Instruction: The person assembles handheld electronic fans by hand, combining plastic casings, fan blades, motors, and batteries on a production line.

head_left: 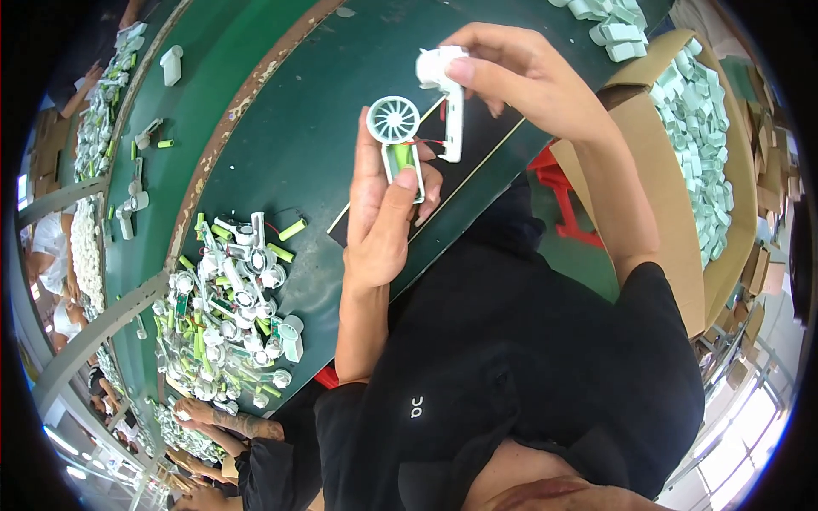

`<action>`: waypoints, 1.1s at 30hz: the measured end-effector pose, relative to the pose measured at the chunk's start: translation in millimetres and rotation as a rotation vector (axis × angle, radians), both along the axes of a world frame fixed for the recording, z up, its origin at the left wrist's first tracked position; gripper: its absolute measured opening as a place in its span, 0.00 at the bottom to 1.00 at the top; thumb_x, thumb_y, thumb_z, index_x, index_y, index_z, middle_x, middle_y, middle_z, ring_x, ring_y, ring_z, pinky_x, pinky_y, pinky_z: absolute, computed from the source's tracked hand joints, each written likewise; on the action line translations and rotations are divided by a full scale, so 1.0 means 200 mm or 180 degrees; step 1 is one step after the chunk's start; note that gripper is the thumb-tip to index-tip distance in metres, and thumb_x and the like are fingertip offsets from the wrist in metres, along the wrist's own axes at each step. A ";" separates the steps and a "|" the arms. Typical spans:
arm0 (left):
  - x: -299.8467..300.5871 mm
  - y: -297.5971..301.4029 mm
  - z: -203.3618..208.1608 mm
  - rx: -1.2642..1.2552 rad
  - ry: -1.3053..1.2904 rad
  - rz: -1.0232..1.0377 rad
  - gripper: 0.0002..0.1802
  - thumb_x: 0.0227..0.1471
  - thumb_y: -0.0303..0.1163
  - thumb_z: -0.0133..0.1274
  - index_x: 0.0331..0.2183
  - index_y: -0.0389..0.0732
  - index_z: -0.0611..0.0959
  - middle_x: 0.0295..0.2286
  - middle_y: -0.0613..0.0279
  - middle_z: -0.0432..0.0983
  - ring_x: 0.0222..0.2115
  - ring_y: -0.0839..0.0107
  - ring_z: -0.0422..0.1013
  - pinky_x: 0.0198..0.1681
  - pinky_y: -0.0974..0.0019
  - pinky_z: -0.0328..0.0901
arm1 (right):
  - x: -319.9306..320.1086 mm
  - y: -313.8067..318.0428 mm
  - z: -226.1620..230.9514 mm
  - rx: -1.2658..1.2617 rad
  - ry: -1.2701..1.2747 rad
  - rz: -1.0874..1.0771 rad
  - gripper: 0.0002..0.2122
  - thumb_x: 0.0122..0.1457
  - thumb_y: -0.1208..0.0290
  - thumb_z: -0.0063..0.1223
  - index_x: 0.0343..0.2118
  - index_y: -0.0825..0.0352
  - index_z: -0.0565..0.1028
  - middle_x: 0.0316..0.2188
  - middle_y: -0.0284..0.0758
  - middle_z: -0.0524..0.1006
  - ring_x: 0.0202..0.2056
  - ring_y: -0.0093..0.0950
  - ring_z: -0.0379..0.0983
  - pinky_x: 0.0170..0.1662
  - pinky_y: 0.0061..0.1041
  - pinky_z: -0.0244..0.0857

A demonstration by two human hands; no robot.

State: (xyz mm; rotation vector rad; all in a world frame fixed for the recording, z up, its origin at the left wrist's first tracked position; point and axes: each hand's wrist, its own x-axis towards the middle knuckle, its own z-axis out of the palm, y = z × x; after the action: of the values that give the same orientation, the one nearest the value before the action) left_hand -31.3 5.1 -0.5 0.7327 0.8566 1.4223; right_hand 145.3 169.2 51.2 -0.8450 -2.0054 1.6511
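The left hand (381,223), at centre frame, holds an opened half of a small handheld fan (399,140): a round white grille with radial spokes above a narrow handle tray. A green cylindrical battery cell (401,157) sits in the tray, and the left thumb presses on its lower end while the fingers (368,162) close behind the shell. The fingers are clamped on the fan half.

The right hand (520,77), upper centre right, pinches the mating white cover shell (445,94) by its upper end, thumb and fingers closed on it. Thin red wires (429,141) appear to run between the two halves, though they are too fine to trace with certainty.

Handling judgement: both halves look like light, rigid, thin-walled moulded plastic with a smooth, slightly slippery finish. The grille spokes and the wires are probably the fragile points; grip is best taken on the handle edges, not the grille.

Both parts are held above the dark green tabletop (290,128), which has a worn brown strip along it. At lower left lies a heap of similar white fan parts and green cells (226,315). At right, a cardboard box (724,255) holds pale green moulded shells (703,128). Another person's forearm (226,419) rests at the lower left.
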 end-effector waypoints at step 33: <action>0.24 -0.02 -0.38 0.0111 0.0726 0.0535 0.44 0.63 0.18 0.42 0.71 0.36 0.39 0.50 0.55 0.67 0.35 0.75 0.66 0.38 0.71 0.67 | 0.43 -0.11 -0.60 0.1820 -0.0943 -0.1360 0.05 0.58 0.80 0.63 0.35 0.71 0.77 0.31 0.35 0.74 0.28 0.27 0.74 0.32 0.26 0.70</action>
State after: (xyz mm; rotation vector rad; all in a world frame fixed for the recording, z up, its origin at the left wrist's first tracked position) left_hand 15.8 0.7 -77.0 0.8778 1.0934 1.5245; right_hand 230.8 147.0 -69.4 -1.2231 -2.1236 0.6971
